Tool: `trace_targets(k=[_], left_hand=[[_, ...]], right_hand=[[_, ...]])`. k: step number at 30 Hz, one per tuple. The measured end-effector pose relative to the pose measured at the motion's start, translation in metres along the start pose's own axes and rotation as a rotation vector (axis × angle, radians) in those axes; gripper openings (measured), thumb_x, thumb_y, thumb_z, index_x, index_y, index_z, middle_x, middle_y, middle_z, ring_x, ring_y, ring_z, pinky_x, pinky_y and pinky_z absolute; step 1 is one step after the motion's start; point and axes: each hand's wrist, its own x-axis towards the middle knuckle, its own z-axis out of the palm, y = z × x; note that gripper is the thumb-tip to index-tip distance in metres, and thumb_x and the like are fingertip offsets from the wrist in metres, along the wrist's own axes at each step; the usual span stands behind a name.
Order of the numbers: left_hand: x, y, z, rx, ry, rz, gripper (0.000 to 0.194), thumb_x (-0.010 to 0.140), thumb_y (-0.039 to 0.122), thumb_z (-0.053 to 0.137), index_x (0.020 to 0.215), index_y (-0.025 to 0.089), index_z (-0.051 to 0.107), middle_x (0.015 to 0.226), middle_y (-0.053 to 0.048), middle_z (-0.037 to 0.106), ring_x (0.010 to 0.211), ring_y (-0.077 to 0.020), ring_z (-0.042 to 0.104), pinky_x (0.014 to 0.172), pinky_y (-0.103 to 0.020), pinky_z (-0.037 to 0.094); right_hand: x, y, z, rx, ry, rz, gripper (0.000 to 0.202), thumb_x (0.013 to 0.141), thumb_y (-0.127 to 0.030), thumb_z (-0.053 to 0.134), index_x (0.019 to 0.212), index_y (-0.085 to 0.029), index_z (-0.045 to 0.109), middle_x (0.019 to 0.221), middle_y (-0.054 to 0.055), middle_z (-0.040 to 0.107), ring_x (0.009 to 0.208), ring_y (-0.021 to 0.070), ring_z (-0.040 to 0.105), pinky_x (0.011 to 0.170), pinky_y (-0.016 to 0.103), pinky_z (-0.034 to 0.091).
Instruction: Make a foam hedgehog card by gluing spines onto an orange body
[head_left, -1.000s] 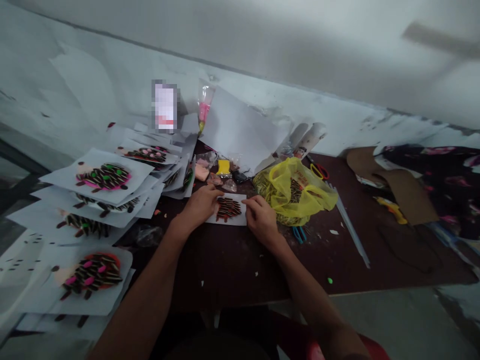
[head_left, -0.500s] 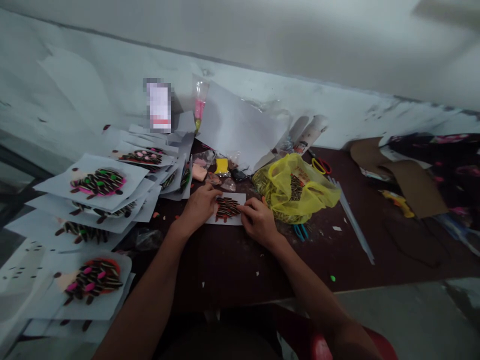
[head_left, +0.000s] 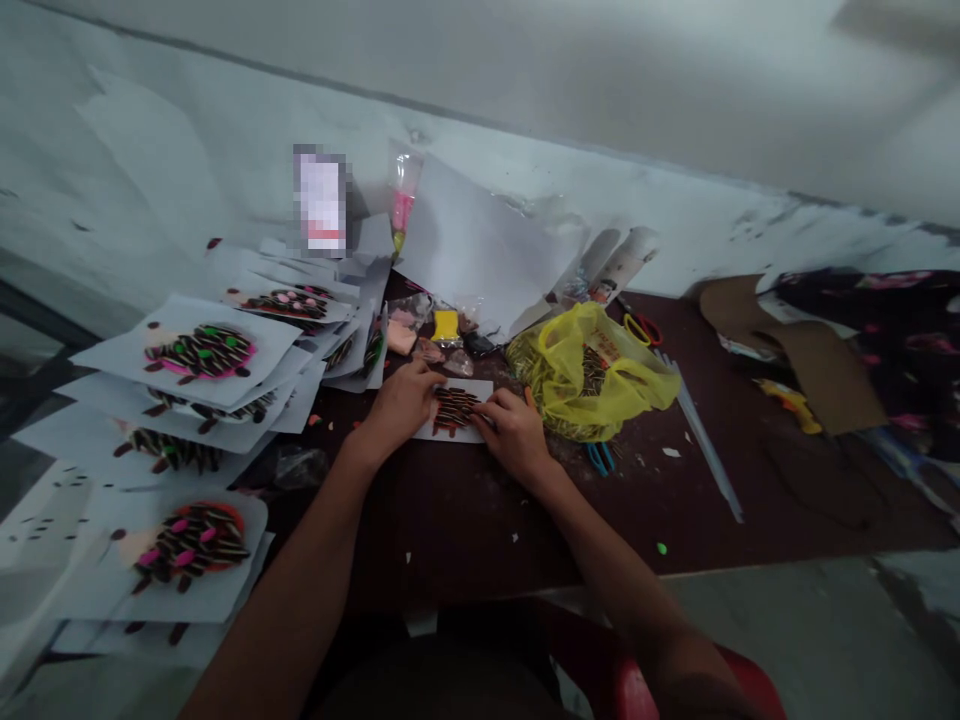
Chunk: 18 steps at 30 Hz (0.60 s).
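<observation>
Left hand (head_left: pixel 406 399): fingers resting on the near card's (head_left: pixel 442 433) left edge. Right hand (head_left: pixel 513 428): fingertips pressed to its right side, by the striped figure (head_left: pixel 456 408). Card flat on the dark table (head_left: pixel 480 530) between them. Just beyond, yellow block (head_left: pixel 445 325). Right of the grip, yellow bag (head_left: pixel 600 385), blue-handled scissors (head_left: pixel 601 458) beside it. Left, stacked cards (head_left: pixel 187 350).

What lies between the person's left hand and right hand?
In the head view, a white card with a dark, spiky hedgehog figure lies between the left hand and the right hand.
</observation>
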Motion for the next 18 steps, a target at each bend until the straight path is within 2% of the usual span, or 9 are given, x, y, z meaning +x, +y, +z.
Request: trace_targets(k=[8, 14, 18], left_hand=[[-0.0011, 0.0013, 0.0003, 0.008, 0.036, 0.008, 0.033, 0.087, 0.005, 0.049, 0.102, 0.017, 0.075, 0.096, -0.009, 0.065, 0.095, -0.0206, 0.063, 0.089, -0.035, 0.052], [-0.0011, 0.0022, -0.0011, 0.003, 0.019, -0.001, 0.033, 0.088, 0.005, 0.048, 0.104, 0.014, 0.075, 0.101, -0.011, 0.066, 0.098, -0.0226, 0.064, 0.090, -0.036, 0.052], [-0.0011, 0.0023, -0.0005, 0.005, 0.013, -0.008, 0.033, 0.087, 0.005, 0.049, 0.104, 0.015, 0.075, 0.101, -0.010, 0.066, 0.099, -0.0234, 0.064, 0.092, -0.036, 0.052]], right_hand=[[0.0006, -0.0037, -0.0014, 0.007, 0.002, 0.023, 0.016, 0.095, -0.028, 0.057, 0.095, -0.026, 0.073, 0.091, 0.003, 0.066, 0.086, 0.0168, 0.061, 0.109, 0.045, 0.030], [-0.0005, -0.0054, -0.0012, 0.000, 0.005, 0.050, 0.018, 0.096, -0.030, 0.057, 0.093, -0.024, 0.074, 0.090, 0.003, 0.067, 0.082, 0.0167, 0.062, 0.109, 0.046, 0.029], [0.0005, -0.0082, -0.0023, -0.001, -0.031, 0.038, 0.018, 0.095, -0.029, 0.058, 0.091, -0.023, 0.074, 0.090, 0.004, 0.067, 0.083, 0.0160, 0.062, 0.095, 0.034, 0.041]])
